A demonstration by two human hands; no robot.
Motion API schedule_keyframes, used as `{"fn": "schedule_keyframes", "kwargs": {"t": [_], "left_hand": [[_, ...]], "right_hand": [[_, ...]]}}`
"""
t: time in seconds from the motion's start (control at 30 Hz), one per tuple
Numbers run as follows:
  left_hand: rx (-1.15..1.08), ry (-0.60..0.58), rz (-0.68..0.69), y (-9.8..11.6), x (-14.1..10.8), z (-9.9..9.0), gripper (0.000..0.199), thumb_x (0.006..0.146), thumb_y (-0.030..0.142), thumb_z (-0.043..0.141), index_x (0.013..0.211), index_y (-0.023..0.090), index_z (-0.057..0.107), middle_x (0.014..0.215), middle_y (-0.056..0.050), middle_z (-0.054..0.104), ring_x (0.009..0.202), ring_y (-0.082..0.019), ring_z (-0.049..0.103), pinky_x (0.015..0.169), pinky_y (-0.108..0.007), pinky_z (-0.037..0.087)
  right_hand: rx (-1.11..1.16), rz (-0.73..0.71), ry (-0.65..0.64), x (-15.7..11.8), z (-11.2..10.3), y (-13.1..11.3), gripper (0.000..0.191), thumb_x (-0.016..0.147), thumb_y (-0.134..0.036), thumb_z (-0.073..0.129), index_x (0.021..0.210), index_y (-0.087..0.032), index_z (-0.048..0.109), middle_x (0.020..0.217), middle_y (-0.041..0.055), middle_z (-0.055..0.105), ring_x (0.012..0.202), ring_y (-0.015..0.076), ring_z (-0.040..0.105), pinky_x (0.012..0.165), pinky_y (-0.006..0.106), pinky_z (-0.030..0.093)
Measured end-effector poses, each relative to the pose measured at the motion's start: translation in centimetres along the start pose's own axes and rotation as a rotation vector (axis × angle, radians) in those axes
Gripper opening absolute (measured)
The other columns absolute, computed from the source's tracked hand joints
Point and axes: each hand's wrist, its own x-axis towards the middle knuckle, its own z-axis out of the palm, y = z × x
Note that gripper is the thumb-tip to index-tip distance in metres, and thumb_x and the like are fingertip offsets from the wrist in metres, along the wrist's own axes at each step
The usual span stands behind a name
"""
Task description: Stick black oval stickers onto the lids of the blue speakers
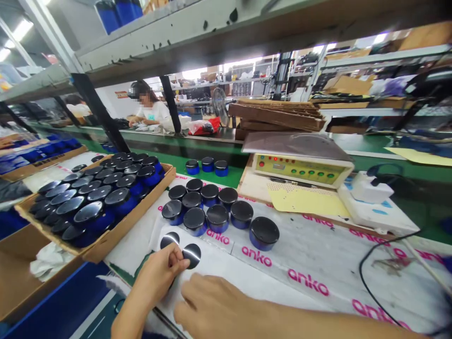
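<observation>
Two flat black discs lie on a white sheet (226, 268) in front of me. My left hand (160, 270) is closed in a pinch at the left edge of the nearer black disc (191, 256); the farther black disc (170, 240) lies just beyond my fingers. My right hand (212, 303) is to the right and nearer to me, its fingers curled and blurred, so what they hold, if anything, cannot be made out. Beyond the discs stand several blue containers with black tops, the nearest container (264, 233) at the right end of the group.
At the left, a cardboard tray (97, 252) holds many blue containers with black tops. A control box (300, 167) with lit buttons sits behind yellow paper (305, 200). A black cable (363, 268) curves at the right. A shelf (197, 35) hangs overhead; a person (151, 110) sits across.
</observation>
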Motion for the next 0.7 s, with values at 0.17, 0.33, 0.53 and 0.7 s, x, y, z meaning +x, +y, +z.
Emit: {"fn": "schedule_keyframes", "kwargs": {"t": [0.17,0.33,0.53,0.7], "left_hand": [[0.048,0.093,0.280,6.3,-1.1,2.5,0.020,0.086,0.034,0.045,0.094,0.022,0.059,0.096,-0.006,0.065,0.090,-0.022,0.060,0.077,-0.033,0.045],[0.037,-0.076,0.495,14.5,-0.6,5.9,0.064,0.086,0.047,0.052,0.141,0.022,0.032,0.110,-0.011,0.065,0.101,-0.029,0.062,0.078,-0.035,0.047],[0.075,-0.104,0.442,15.5,1.9,7.6,0.073,0.074,0.059,0.062,0.134,0.023,0.042,0.068,-0.003,0.068,0.070,-0.028,0.066,0.060,-0.030,0.040],[-0.163,-0.198,0.406,14.4,1.8,8.5,0.072,0.063,0.055,0.074,0.125,0.030,0.047,0.068,0.003,0.066,0.063,-0.021,0.061,0.053,-0.025,0.034]], "right_hand": [[0.123,0.250,0.402,-6.4,-5.4,1.9,0.022,0.096,-0.029,0.046,0.083,-0.023,0.063,0.073,0.0011,0.061,0.062,0.0138,0.056,0.054,0.025,0.046],[0.530,0.838,0.737,-11.4,-8.3,6.8,0.021,0.079,-0.041,0.068,0.089,-0.023,0.064,0.069,-0.0005,0.060,0.060,0.0147,0.055,0.055,0.027,0.044],[0.940,1.099,0.789,-12.8,-6.1,9.5,0.039,0.072,-0.055,0.070,0.070,-0.019,0.058,0.060,-0.0005,0.055,0.056,0.0133,0.048,0.056,0.027,0.038],[1.192,1.137,0.782,-13.0,-3.4,9.1,0.039,0.072,-0.054,0.068,0.065,-0.018,0.054,0.074,0.0015,0.054,0.072,0.0169,0.047,0.066,0.030,0.036]]}}
